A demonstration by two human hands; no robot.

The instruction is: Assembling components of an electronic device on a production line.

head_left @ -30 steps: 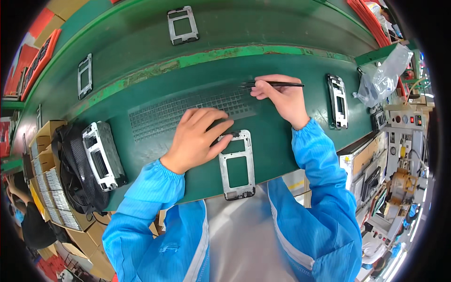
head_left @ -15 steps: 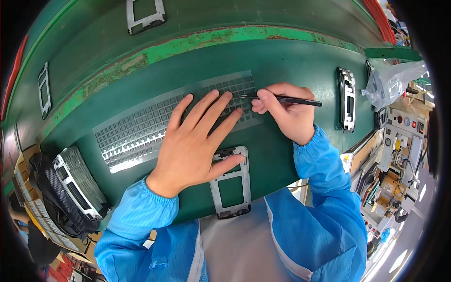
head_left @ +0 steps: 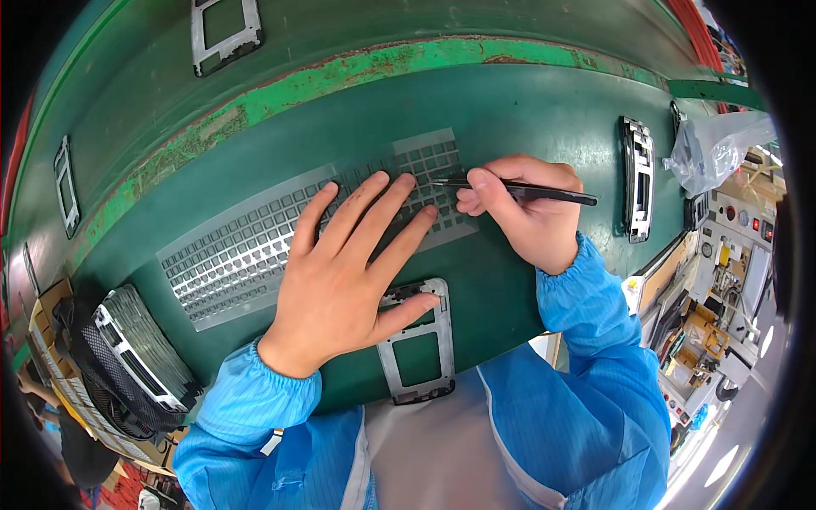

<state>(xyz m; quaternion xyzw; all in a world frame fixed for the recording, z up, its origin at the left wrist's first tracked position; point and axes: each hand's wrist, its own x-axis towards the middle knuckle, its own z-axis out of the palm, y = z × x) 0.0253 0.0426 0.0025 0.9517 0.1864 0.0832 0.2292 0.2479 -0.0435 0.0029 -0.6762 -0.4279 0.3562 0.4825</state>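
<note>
Clear sheets carrying rows of small dark square pads lie on the green tabletop. My left hand rests over them with its fingers spread, the fingertips on the right-hand part. In my right hand is a pair of black tweezers, pinched between thumb and fingers. Their tips touch or hover just over the pads beside my left fingertips; whether they grip a pad is too small to tell. A metal phone frame lies near the table's front edge, partly under my left thumb.
A stack of similar frames stands at left beside a black mesh item. Another frame stack is on the right, near a clear plastic bag. Beyond a worn green ledge, single frames lie on a green surface.
The whole view has shifted slightly. The tweezers and right hand stay by the right-hand pads, and my left hand remains spread on the sheets.
</note>
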